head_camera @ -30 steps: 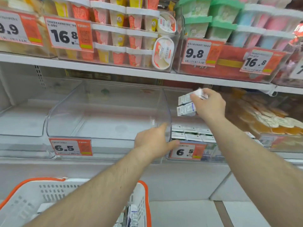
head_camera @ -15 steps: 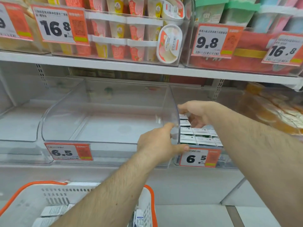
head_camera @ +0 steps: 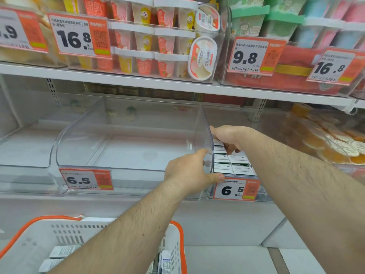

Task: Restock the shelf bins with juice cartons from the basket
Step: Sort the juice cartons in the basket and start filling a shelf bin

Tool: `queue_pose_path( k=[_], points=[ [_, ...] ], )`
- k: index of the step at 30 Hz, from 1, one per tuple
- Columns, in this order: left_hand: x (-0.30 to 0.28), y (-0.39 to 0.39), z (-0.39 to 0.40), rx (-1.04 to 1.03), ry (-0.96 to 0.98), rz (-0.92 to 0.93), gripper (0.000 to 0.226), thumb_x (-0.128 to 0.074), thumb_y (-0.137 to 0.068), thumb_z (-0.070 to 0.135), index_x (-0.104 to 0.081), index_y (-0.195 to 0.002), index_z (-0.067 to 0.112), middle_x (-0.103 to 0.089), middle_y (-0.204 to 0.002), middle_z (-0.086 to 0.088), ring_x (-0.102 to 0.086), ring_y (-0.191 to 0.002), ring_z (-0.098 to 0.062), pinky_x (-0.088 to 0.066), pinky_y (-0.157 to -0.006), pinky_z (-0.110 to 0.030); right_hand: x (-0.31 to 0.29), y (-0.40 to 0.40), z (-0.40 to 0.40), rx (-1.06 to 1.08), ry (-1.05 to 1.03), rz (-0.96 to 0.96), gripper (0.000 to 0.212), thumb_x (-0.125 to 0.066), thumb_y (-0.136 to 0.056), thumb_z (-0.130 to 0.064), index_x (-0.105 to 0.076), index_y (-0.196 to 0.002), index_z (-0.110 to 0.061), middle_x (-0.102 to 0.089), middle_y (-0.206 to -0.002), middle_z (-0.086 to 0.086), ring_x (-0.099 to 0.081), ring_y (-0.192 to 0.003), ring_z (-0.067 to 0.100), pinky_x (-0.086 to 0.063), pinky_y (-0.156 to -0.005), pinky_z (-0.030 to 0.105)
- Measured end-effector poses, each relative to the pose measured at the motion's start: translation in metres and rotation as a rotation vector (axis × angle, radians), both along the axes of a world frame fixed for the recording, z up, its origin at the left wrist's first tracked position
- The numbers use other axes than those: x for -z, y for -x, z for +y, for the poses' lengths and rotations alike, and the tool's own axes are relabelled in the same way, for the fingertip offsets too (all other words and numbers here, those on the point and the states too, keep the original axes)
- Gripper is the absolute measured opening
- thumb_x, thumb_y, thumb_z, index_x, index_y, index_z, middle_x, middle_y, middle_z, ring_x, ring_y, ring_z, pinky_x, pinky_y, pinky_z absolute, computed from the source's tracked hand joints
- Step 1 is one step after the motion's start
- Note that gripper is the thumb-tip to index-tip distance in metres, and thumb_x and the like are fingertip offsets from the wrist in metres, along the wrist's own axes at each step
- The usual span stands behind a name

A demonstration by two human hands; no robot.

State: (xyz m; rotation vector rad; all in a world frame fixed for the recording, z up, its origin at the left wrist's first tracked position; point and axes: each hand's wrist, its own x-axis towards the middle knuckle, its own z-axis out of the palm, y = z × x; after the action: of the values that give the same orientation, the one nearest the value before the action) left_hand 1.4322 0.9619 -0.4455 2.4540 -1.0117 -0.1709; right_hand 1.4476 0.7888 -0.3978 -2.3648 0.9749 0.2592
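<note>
since one second ago the right hand [head_camera: 227,138] has lowered its juice cartons [head_camera: 231,165] into the bin [head_camera: 237,176] at 3 o'clock, grip now indeterminate; left hand [head_camera: 189,173] grips the empty bin [head_camera: 126,135] wall; more cartons remain in the basket [head_camera: 177,244] at 7 o'clock.

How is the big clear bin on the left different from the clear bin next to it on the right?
The left bin holds nothing; the right bin has rows of juice cartons lying in it. The left hand grips the left bin's corner, while the right hand reaches down into the right bin, onto the cartons. Both are clear plastic, sit on the same shelf, and carry an orange 6.5 price tag.
</note>
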Motion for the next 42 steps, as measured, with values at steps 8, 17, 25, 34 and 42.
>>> queue_pose_path(
  k=[8,17,25,34,42],
  points=[
    [0.004,0.01,0.029,0.031,0.539,-0.163,0.05,-0.068,-0.08,0.034,-0.054,-0.126,0.02,-0.058,-0.115,0.006,-0.054,-0.104,-0.013,-0.047,-0.091,-0.037,-0.003,0.027,0.037,0.163,0.521,-0.527,0.046,-0.029,-0.098,-0.043,-0.065,-0.095,-0.015,-0.068,-0.103,0.01,-0.059,-0.105,0.033,-0.031,-0.095,0.044],
    [0.095,0.006,0.169,-0.238,0.679,0.008,0.028,-0.06,-0.081,0.019,-0.056,-0.108,0.027,-0.056,-0.087,0.016,-0.052,-0.077,-0.006,-0.045,-0.075,-0.022,0.079,0.055,0.209,-0.35,0.396,-1.309,0.026,-0.047,-0.077,-0.02,-0.037,-0.054,-0.018,-0.035,-0.054,-0.004,-0.038,-0.053,0.022,-0.027,-0.056,0.032],
    [0.226,-0.021,0.266,-0.626,-0.085,0.429,0.06,-0.066,-0.082,0.038,-0.044,-0.135,0.021,-0.05,-0.128,-0.008,-0.051,-0.113,-0.026,-0.047,-0.095,-0.04,0.215,0.046,0.261,-0.249,-0.085,-0.598,0.032,-0.055,-0.087,-0.017,-0.054,-0.057,-0.007,-0.05,-0.055,0.002,-0.045,-0.056,0.019,-0.039,-0.055,0.034],
    [0.307,-0.011,0.253,-0.827,-0.41,0.656,0.117,-0.067,-0.055,0.077,-0.025,-0.143,0.012,-0.036,-0.139,-0.012,-0.042,-0.128,-0.032,-0.047,-0.095,-0.044,0.289,0.04,0.277,-0.219,-0.197,-0.296,0.034,-0.058,-0.09,-0.021,-0.055,-0.058,-0.009,-0.057,-0.057,0.007,-0.049,-0.054,0.017,-0.043,-0.055,0.032],
    [0.282,-0.005,0.255,-0.749,0.111,0.732,0.044,-0.076,-0.056,0.023,-0.053,-0.093,0.017,-0.063,-0.087,-0.004,-0.062,-0.071,-0.017,-0.052,-0.056,-0.029,0.254,0.042,0.259,-0.38,-0.138,-0.144,0.014,-0.06,-0.089,-0.027,-0.067,-0.08,-0.017,-0.067,-0.077,-0.005,-0.062,-0.073,0.014,-0.053,-0.072,0.032]
  ],
)
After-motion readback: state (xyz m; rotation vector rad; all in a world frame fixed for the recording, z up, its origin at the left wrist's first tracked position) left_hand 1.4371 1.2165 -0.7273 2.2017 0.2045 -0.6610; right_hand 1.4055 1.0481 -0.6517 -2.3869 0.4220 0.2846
